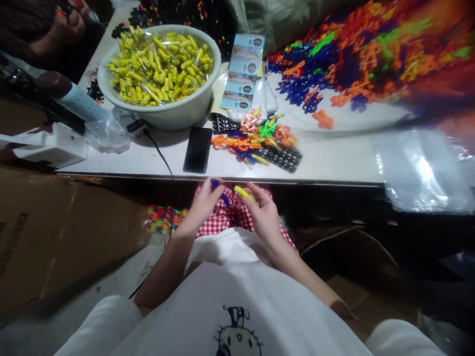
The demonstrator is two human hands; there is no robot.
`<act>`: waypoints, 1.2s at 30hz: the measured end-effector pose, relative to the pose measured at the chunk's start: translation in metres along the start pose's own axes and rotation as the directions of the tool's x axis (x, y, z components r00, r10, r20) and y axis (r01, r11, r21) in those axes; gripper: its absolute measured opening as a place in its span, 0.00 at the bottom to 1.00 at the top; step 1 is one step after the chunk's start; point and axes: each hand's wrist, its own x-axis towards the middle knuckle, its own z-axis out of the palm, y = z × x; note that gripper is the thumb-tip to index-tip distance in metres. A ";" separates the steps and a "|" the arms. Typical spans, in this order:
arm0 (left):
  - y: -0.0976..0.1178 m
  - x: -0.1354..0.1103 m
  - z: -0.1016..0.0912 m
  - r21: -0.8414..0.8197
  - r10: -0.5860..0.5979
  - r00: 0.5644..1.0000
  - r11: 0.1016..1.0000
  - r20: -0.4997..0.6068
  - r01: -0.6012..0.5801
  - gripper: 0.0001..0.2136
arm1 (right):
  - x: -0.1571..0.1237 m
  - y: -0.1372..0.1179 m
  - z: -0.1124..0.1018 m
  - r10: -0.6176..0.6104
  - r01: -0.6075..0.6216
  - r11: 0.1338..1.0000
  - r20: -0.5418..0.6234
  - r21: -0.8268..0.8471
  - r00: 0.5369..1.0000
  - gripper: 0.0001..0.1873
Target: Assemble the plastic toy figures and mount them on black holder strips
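Over my lap, just below the table's front edge, my left hand [209, 199] is closed on a small dark blue plastic piece [224, 199]. Beside it, a short yellow tube-like piece [243, 193] sits between the thumb and fingers of my right hand [264, 210]. The two pieces are apart. On the table in front lies a loose pile of orange, green and blue plastic pieces [237, 143], mixed with yellow ones. Part of the pile rests on a black perforated tray [285, 157]. The exact kind of these pieces is too small to make out.
A white basin [178, 116] full of yellow pieces stands at the back left. Near it lie a black phone [198, 150] and printed cards [243, 69]. Colourful plastic pieces [356, 54] heap at the back right, with clear bags [426, 170] below. Another person's hands [69, 24] show top left.
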 end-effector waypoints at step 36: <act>0.003 -0.015 0.012 -0.180 -0.015 0.987 0.983 0.162 0.045 0.15 | -0.001 -0.002 -0.006 0.380 -0.416 0.896 0.218 0.154 0.899 0.06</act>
